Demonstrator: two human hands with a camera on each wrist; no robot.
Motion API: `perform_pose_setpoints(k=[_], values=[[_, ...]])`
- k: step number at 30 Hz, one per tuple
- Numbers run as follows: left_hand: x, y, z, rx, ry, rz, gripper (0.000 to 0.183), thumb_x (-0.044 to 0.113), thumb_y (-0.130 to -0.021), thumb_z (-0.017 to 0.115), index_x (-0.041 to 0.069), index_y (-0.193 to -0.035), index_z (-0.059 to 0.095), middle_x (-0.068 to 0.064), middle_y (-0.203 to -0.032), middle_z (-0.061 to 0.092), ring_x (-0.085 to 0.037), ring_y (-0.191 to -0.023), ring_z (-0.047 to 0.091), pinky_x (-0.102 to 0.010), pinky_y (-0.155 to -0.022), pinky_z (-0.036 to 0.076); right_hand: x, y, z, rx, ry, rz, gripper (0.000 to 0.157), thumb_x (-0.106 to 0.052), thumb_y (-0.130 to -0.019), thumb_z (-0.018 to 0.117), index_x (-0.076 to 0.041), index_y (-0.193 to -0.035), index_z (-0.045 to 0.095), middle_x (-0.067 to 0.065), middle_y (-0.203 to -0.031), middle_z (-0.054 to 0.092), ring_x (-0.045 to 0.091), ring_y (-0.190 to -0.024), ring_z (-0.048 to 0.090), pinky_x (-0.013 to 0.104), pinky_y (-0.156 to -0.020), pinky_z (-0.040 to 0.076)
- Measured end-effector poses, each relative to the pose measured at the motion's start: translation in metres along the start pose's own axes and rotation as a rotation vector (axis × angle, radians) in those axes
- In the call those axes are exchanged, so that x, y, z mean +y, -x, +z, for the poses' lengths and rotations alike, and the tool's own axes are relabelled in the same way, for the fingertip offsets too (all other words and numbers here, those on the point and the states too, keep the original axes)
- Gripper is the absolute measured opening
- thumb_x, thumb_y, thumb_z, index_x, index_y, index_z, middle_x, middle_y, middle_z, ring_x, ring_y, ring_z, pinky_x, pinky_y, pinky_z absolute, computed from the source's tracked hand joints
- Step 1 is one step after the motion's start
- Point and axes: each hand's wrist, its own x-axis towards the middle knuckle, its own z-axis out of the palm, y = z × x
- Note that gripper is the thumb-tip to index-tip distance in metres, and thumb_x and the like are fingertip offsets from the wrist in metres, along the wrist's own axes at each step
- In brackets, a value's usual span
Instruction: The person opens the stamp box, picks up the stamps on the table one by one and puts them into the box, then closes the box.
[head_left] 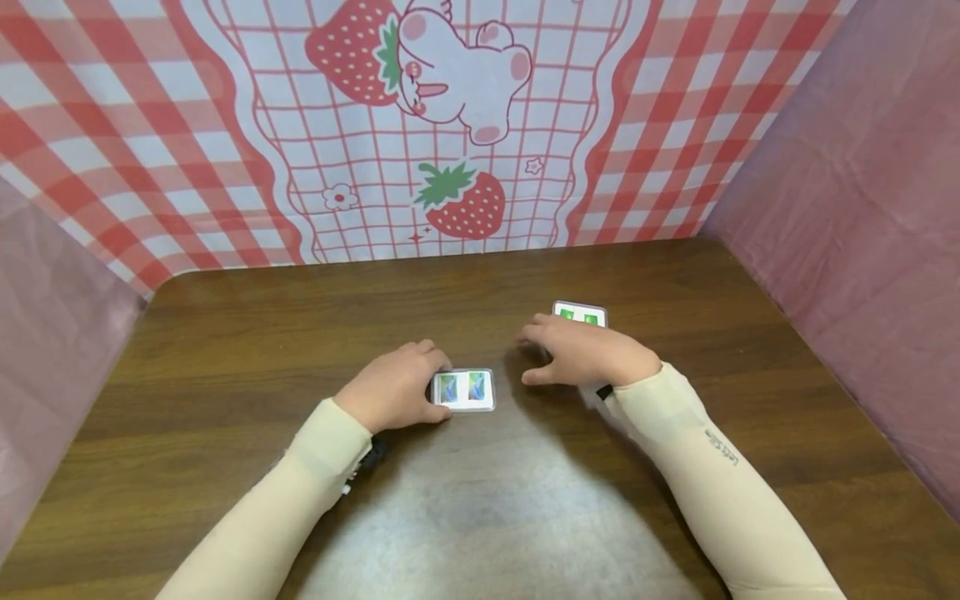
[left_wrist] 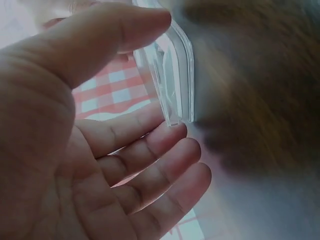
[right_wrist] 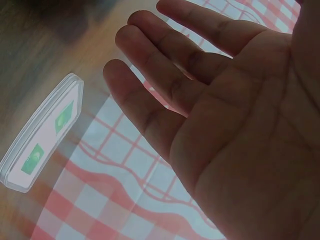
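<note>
A flat clear plastic case (head_left: 464, 390) with two blue-and-green pictures on white lies near the middle of the table. My left hand (head_left: 395, 387) grips its left end, thumb on the near edge and fingers on the far one. In the left wrist view, the clear case (left_wrist: 175, 70) shows edge-on between thumb and fingertips. My right hand (head_left: 581, 350) hovers over the table with nothing in it, its fingers extended in the right wrist view. Just beyond it lies a second clear case (head_left: 580, 313) with two green pictures, partly covered by the hand in the head view.
The brown wooden table (head_left: 360, 308) carries both cases. A red-and-white checked cloth (head_left: 465, 100) with strawberries hangs along the back edge. Pink cloth (head_left: 817, 192) hangs at the right side, and more pink cloth (head_left: 60, 317) at the left.
</note>
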Motion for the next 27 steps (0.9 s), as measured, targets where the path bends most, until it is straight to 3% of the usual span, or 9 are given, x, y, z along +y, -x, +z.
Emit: perform_pose_setpoints(k=[9,14,21,24,27], values=[[-0.001,0.001,-0.003,-0.029,-0.017,-0.021,0.06,0.04,-0.08,0.089,0.007,-0.126,0.069,-0.006,-0.116,0.064,-0.022,-0.101,0.059,-0.042,-0.086,0.052,0.001,0.0,-0.001,-0.011,-0.006,0.013,0.064,-0.039,-0.098,0.072,-0.006,-0.149,0.052,0.018,-0.155,0.047,0.036,-0.148,0.038,0.054,-0.116,0.035],[0.0,0.001,-0.003,-0.041,-0.02,-0.038,0.067,0.043,-0.08,0.089,0.007,-0.132,0.067,-0.008,-0.121,0.063,-0.025,-0.106,0.058,-0.043,-0.088,0.052,0.007,0.002,-0.004,0.026,-0.013,0.028,0.065,-0.036,-0.095,0.075,-0.006,-0.148,0.054,0.016,-0.15,0.052,0.035,-0.143,0.043,0.054,-0.114,0.038],[0.001,0.0,-0.002,-0.029,0.005,-0.016,0.074,0.046,-0.081,0.087,0.01,-0.14,0.061,-0.007,-0.126,0.061,-0.022,-0.107,0.056,-0.042,-0.09,0.05,0.032,0.005,-0.011,0.182,0.103,0.184,0.071,-0.027,-0.089,0.082,0.004,-0.145,0.05,0.022,-0.13,0.056,0.037,-0.117,0.055,0.054,-0.098,0.048],[0.002,0.0,-0.003,-0.031,0.011,-0.003,0.068,0.044,-0.082,0.087,0.011,-0.137,0.064,-0.005,-0.123,0.062,-0.02,-0.102,0.055,-0.04,-0.087,0.05,0.041,0.003,-0.011,0.192,0.106,0.234,0.07,-0.023,-0.088,0.082,0.008,-0.142,0.049,0.024,-0.124,0.055,0.037,-0.108,0.055,0.053,-0.091,0.049],[0.003,0.0,-0.003,-0.041,0.01,-0.005,0.064,0.042,-0.083,0.087,0.01,-0.135,0.066,-0.005,-0.122,0.062,-0.019,-0.101,0.055,-0.039,-0.086,0.051,0.049,-0.002,-0.007,0.179,0.088,0.25,0.071,-0.022,-0.089,0.08,0.009,-0.144,0.047,0.026,-0.128,0.054,0.037,-0.108,0.055,0.053,-0.092,0.049]])
